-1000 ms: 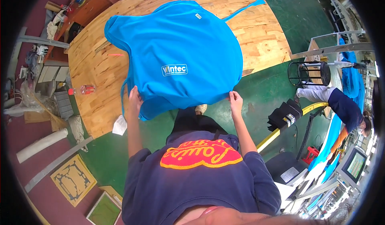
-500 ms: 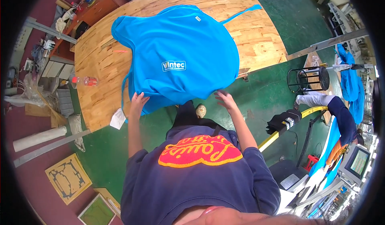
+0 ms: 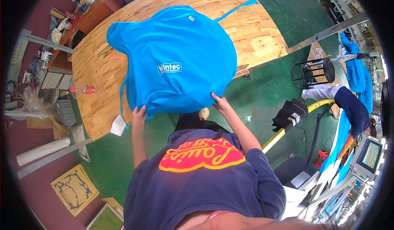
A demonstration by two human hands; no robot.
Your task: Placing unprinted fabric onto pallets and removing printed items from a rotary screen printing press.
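Note:
A large bright blue fabric cover [image 3: 188,57], with a white printed label on it, lies over the wooden table [image 3: 262,31] and its near edge hangs past the table's front. My left hand [image 3: 138,114] pinches the near left corner of the cover. At the near right edge, the fingers of my right hand [image 3: 221,103] are closed on the cloth. A blue strap [image 3: 237,9] stretches out from the cover's far right, and a second strap [image 3: 122,92] runs down its left side to a white paper tag [image 3: 118,125].
A red-capped plastic bottle [image 3: 84,90] lies on the table's left part. On the right, black cloth [image 3: 289,115] hangs over a yellow bar [image 3: 273,141], near a black stool [image 3: 314,72]. Another person [image 3: 351,111] bends over beside a machine screen [image 3: 369,156].
My right hand has closed on the cover's near edge, its fingers apart before. The near edge lies smoother, with less of the lower layer showing. The view has shifted slightly.

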